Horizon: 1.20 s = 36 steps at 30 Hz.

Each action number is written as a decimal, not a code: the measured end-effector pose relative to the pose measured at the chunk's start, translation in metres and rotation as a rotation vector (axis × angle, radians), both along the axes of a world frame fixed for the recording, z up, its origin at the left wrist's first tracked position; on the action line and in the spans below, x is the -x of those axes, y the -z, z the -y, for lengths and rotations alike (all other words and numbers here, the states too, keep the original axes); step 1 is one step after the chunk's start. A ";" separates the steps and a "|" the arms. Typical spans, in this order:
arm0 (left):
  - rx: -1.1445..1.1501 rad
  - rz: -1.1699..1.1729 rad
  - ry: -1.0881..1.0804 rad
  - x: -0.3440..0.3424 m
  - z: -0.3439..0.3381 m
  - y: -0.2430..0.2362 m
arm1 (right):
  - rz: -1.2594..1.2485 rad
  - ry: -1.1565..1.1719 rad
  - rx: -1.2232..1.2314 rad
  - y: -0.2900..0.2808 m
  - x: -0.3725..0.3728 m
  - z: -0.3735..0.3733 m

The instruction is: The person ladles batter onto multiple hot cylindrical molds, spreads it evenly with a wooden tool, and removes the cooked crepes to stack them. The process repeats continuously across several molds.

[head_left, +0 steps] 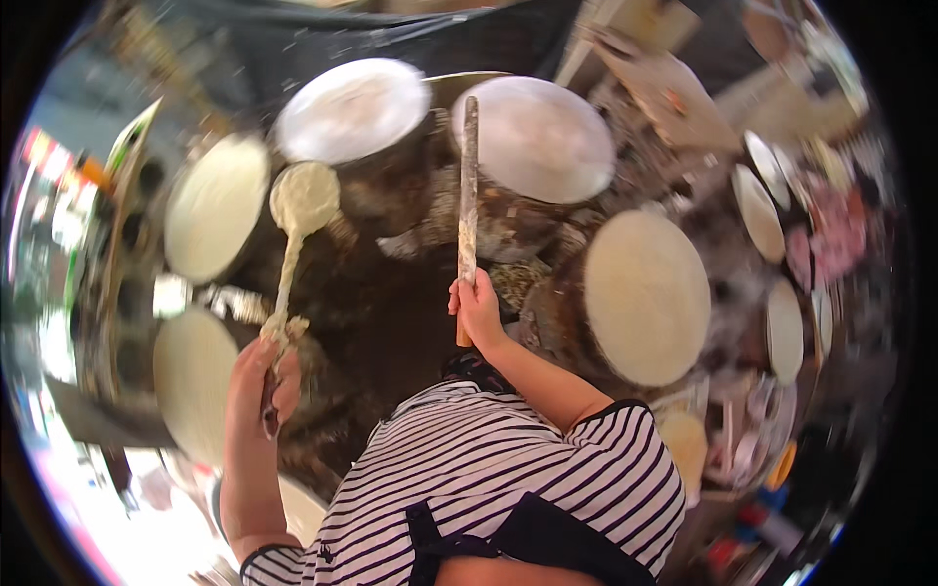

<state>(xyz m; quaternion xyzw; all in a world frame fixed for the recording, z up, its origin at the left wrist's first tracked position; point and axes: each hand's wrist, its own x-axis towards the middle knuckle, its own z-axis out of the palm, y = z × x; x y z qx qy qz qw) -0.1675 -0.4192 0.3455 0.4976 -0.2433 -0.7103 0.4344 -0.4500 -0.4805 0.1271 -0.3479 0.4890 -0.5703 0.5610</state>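
Ladle (306, 200) and wooden stick (469, 186), head view. The ladle's long axis runs away from the person, tilted slightly right; its rounded bowl forms the far end, between two pale discs (217, 208) (354, 109). Thick cream paste coats bowl and handle. The left grip (262, 379) is closed around the near handle, fingers smeared. The stick, brown and pale-streaked, points nearly straight ahead, extending mostly beyond the right grip (479, 311), clamped near its butt. Blur makes contact between bowl and discs uncertain.
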 end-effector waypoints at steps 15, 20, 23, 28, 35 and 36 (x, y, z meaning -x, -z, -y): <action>0.217 0.303 1.095 0.347 0.302 0.086 | -0.032 0.730 -0.229 0.008 0.131 0.040; 1.276 0.938 0.968 0.369 0.339 0.187 | -0.206 0.806 -0.335 0.015 0.112 0.082; 1.196 1.001 1.041 0.365 0.335 0.170 | -0.524 0.915 -0.316 0.030 0.108 0.103; 1.341 1.037 0.886 0.348 0.371 0.180 | -0.872 1.042 -0.305 0.023 0.101 0.130; 1.349 1.055 0.855 0.341 0.397 0.191 | -0.985 1.034 -0.339 0.015 0.102 0.154; 1.346 1.042 0.845 0.342 0.398 0.191 | -1.000 1.032 -0.350 0.008 0.103 0.148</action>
